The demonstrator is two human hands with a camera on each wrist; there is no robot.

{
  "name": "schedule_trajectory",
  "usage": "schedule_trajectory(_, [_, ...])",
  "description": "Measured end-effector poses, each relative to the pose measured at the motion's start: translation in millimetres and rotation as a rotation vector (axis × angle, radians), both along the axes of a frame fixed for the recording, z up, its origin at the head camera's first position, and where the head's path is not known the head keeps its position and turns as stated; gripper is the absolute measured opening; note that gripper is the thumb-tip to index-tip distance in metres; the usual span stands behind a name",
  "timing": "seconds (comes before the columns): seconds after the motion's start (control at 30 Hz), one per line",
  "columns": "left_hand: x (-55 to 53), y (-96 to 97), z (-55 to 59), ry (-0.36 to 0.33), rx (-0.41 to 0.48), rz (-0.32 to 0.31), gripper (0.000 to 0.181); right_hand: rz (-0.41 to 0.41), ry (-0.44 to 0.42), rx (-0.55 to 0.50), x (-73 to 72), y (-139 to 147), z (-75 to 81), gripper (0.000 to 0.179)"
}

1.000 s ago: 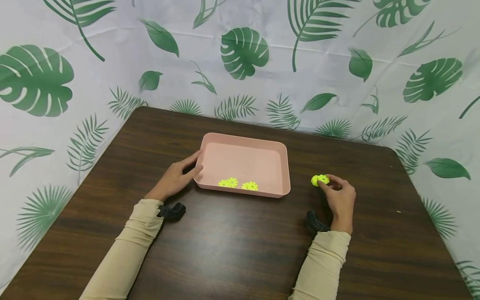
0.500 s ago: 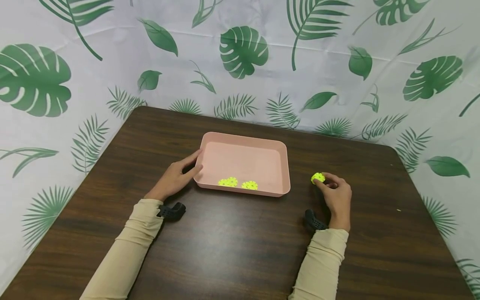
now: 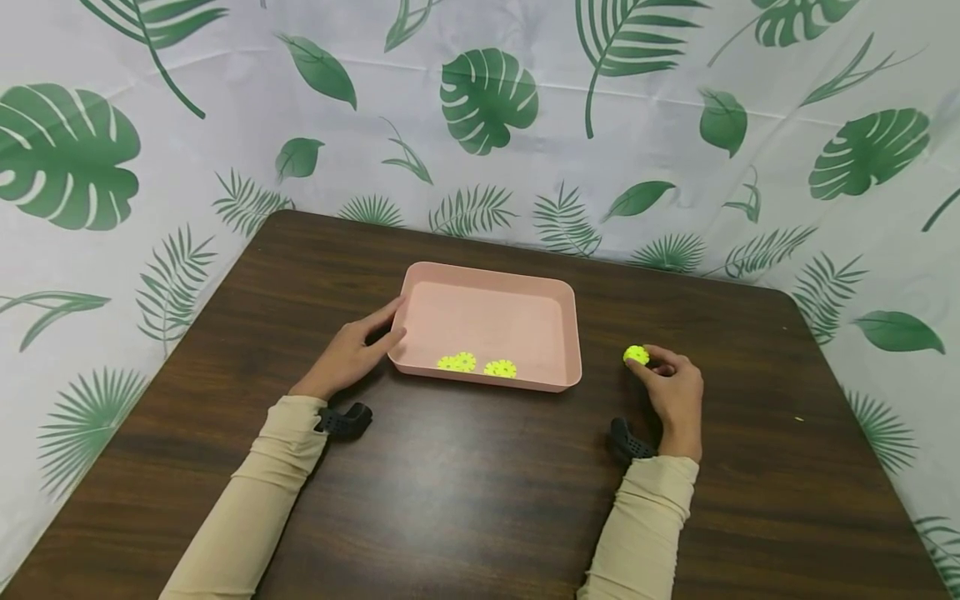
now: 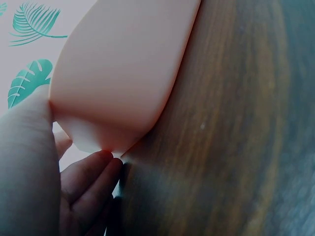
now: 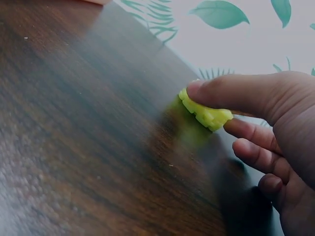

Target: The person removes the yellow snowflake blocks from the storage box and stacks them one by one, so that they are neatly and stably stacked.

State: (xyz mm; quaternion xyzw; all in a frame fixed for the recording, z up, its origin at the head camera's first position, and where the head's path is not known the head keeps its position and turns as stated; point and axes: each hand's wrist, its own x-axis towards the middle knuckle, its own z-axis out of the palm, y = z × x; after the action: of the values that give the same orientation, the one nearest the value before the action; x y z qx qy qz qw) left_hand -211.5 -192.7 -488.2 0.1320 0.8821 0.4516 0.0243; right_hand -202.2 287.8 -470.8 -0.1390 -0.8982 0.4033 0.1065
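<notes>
A pink rectangular tray [image 3: 483, 321] lies on the brown wooden table, its long sides running left to right. My left hand [image 3: 351, 357] holds the tray's left end, the thumb at the rim and the fingers against the outer wall, as the left wrist view shows. Neon-yellow notched plastic discs [image 3: 501, 368] rest inside, along the tray's near wall, in two small groups. Right of the tray, my right hand [image 3: 672, 392] pinches yellow notched discs [image 5: 206, 109] between thumb and fingers, close over the table. They look stacked together, thick at the edge.
The dark wood-grain table [image 3: 450, 500] reaches back to a white cloth backdrop [image 3: 555, 167] printed with green leaves. A tiny pale scrap [image 3: 798, 419] lies at the table's right side. Black wrist mounts [image 3: 345, 421] sit on both wrists.
The two discs in my right hand, side by side a second ago, now overlap as one stack. That hand has shifted slightly left. My left hand and the tray stay put.
</notes>
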Motion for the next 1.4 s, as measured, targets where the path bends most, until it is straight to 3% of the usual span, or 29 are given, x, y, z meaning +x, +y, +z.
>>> schedule_trajectory(0.13, [0.2, 0.2, 0.5, -0.004, 0.002, -0.002, 0.064, -0.023, 0.050, 0.013, 0.8, -3, 2.1, 0.050])
schedule_trajectory(0.27, [0.5, -0.4, 0.8, -0.002, 0.005, -0.003, 0.065, -0.006, 0.170, 0.012, -5.2, -20, 8.0, 0.046])
schedule_trajectory(0.43, [0.9, -0.8, 0.8, -0.005, 0.013, 0.000, 0.065, 0.157, 0.307, 0.023, -20.5, -63, 23.7, 0.037])
schedule_trajectory(0.6, [1.2, -1.3, 0.8, 0.000, 0.013, 0.001, 0.065, 0.353, 0.349, -0.001, -29.0, -113, 32.5, 0.033])
schedule_trajectory(0.73, [0.3, -0.4, 0.6, 0.011, 0.014, -0.003, 0.065, 0.527, 0.327, 0.000, -31.1, -144, 31.3, 0.035])
schedule_trajectory(0.93, [-0.5, -0.6, 0.1, 0.021, 0.019, -0.006, 0.065, 0.751, 0.189, 0.038, -34.3, -178, 21.6, 0.038])
schedule_trajectory(1.23, [0.0, 0.0, 0.6, 0.012, 0.016, -0.002, 0.064, 0.921, -0.002, 0.090, -37.2, -200, 19.0, 0.044])
schedule_trajectory(1.4, [-1.0, -1.5, -0.1, 0.016, 0.015, 0.005, 0.064, 0.966, -0.007, 0.124, -39.0, -204, 18.9, 0.041])
